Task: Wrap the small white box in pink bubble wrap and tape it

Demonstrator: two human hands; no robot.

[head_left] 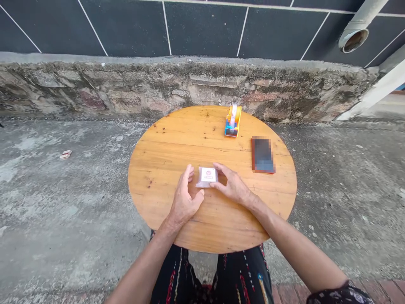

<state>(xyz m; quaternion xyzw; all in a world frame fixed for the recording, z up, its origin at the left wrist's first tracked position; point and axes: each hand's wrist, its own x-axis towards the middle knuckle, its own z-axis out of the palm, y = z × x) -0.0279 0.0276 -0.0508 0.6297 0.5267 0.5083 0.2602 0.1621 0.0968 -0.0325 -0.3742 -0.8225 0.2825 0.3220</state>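
Note:
A small flat packet point(207, 175) in clear plastic, with a white label bearing a red mark, lies near the middle of the round wooden table. My right hand point(233, 185) is at its right side, thumb on the near right corner and a finger at the far right corner, so the packet sits between them. Just left of the packet, my left hand point(186, 198) is open, thumb apart from the curved fingers, with a small gap to the plastic. The undersides of both hands are hidden.
Toward the table's point(164, 169) far edge stands a yellow and blue tape dispenser point(233, 121). A phone-like dark slab point(263, 155) with a reddish-brown edge, its face blurred, lies at the right. Behind is a stone ledge point(126, 90); a small box point(66, 154) lies on the ground leftward.

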